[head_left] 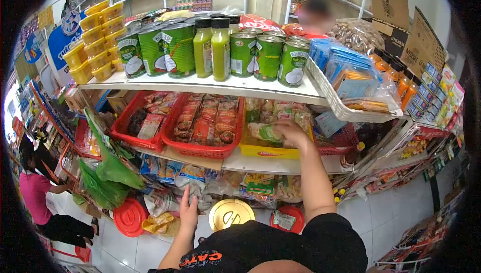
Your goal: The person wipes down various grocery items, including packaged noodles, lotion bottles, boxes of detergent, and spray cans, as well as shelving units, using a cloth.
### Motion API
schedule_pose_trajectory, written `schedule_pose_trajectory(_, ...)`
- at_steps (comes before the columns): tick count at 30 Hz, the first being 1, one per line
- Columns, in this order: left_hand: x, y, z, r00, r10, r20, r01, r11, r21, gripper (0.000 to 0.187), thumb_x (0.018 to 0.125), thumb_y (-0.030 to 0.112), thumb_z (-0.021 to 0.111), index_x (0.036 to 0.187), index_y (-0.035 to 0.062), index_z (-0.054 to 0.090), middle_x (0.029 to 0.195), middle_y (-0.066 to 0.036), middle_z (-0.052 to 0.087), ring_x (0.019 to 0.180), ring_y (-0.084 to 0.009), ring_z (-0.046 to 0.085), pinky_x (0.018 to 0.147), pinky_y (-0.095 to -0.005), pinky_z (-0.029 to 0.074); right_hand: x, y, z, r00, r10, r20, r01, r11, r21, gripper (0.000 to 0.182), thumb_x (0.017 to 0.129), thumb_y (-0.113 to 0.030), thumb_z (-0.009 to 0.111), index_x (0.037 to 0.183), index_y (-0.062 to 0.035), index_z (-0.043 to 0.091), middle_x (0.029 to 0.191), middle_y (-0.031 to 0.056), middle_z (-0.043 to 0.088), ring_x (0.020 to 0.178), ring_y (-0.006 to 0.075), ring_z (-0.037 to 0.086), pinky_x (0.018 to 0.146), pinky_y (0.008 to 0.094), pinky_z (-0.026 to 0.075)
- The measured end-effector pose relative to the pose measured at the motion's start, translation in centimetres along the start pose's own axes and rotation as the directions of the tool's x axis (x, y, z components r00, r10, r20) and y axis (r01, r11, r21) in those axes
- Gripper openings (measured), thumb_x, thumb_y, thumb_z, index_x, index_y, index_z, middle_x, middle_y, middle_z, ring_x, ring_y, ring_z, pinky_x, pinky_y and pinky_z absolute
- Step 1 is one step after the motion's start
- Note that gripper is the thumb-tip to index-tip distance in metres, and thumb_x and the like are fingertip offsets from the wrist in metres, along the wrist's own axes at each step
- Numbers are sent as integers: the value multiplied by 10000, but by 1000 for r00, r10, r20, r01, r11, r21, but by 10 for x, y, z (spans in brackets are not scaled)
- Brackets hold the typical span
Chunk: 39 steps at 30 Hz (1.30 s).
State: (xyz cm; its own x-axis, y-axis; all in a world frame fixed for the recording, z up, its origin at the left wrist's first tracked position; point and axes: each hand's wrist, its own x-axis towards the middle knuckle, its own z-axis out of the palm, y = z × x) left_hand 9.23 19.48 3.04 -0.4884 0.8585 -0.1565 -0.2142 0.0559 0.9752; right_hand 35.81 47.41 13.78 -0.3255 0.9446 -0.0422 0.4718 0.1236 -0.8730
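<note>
My right hand (291, 132) reaches into the yellow basket (273, 152) on the middle shelf. Its fingers are closed on the end of a green-and-white packet (264, 131), which lies tilted inside the basket; my thumb and some fingertips are partly hidden. More small packets (284, 106) are piled at the back of that basket. Low in front of me, my left hand (189, 209) is held up with its fingers stretched out and holds nothing. Crumpled greyish plastic (200, 193) shows just beyond its fingers.
Red baskets of packets (203, 122) stand left of the yellow one. Above, the shelf edge (210, 87) carries coconut milk cans (178, 50), green bottles (220, 47) and a white basket (345, 107). On the floor are gold (231, 215) and red lids (131, 217). A person (35, 193) stands left.
</note>
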Motion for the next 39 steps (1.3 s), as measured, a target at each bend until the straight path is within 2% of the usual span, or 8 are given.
schedule_pose_trajectory(3, 17, -19, 0, 954, -53, 295, -5, 981, 194, 407, 872, 165, 449, 1267, 120, 360, 1218, -65, 427, 957, -164, 521, 567, -313, 524, -29, 5, -2, 995, -99, -30, 103, 978, 182, 334, 743, -175, 551, 1031, -8, 580, 1029, 88, 574, 948, 172, 518, 786, 279, 417)
schedule_pose_trajectory(9, 2, -4, 39, 766, -158, 624, 485, 778, -399, 558, 854, 401, 466, 1282, 80, 306, 1265, -111, 372, 1136, -266, 411, 885, -519, 379, -105, 2, 41, 880, -464, -101, 464, 797, 386, 472, 693, -123, 610, 1145, -27, 513, 1094, 104, 519, 1035, 214, 477, 887, 341, 381)
schedule_pose_trajectory(12, -3, 27, 61, 709, -7, 705, 588, 558, -586, 507, 857, 363, 477, 1249, 78, 331, 1220, -106, 421, 1105, -253, 442, 887, -470, 396, -128, -13, 93, 697, -716, 33, 715, 698, 48, 459, 677, -143, 640, 1114, -54, 533, 1163, 135, 463, 1063, 265, 459, 895, 362, 378)
schedule_pose_trajectory(16, 18, -10, 49, 864, -50, 502, 372, 735, -567, 317, 828, 149, 534, 1106, 62, 409, 1036, -70, 523, 957, -186, 532, 828, -321, 452, -148, -5, 146, 495, -817, 296, 867, 484, -114, 418, 652, -137, 650, 1055, -82, 554, 1163, 137, 455, 1030, 319, 460, 849, 401, 392)
schedule_pose_trajectory(23, -1, -8, 26, 916, -64, 396, 330, 682, -652, 408, 800, 113, 570, 1170, 33, 420, 1078, -92, 535, 966, -209, 546, 857, -369, 442, -134, 3, 158, 715, -635, 291, 625, 768, 138, 626, 641, -171, 664, 1203, -37, 421, 1273, 181, 344, 1163, 340, 356, 964, 401, 299)
schedule_pose_trajectory(27, -11, -2, 14, 884, -42, 465, 378, 648, -661, 409, 808, 144, 570, 1175, 31, 430, 1094, -82, 536, 975, -178, 546, 846, -333, 447, -128, 24, 174, 622, -614, 486, 536, 786, 307, 781, 560, -202, 767, 1213, -23, 376, 1288, 200, 314, 1182, 313, 342, 972, 379, 287)
schedule_pose_trajectory(32, -18, 4, 0, 895, -37, 444, 323, 740, -589, 438, 809, 153, 576, 1198, 44, 409, 1110, -78, 530, 1010, -164, 521, 880, -326, 419, -105, 33, 183, 568, -647, 509, 575, 754, 318, 313, 579, -47, 720, 853, -11, 572, 1040, 153, 518, 971, 262, 502, 836, 332, 391)
schedule_pose_trajectory(39, -3, -5, -20, 994, 107, 5, -106, 991, -87, 537, 833, 246, 545, 1267, 30, 315, 1155, -112, 486, 1066, -173, 462, 900, -289, 354, -104, 0, 172, 603, -701, 380, 616, 712, 336, 294, 587, -15, 673, 837, -11, 519, 978, 133, 512, 886, 257, 511, 793, 321, 401)
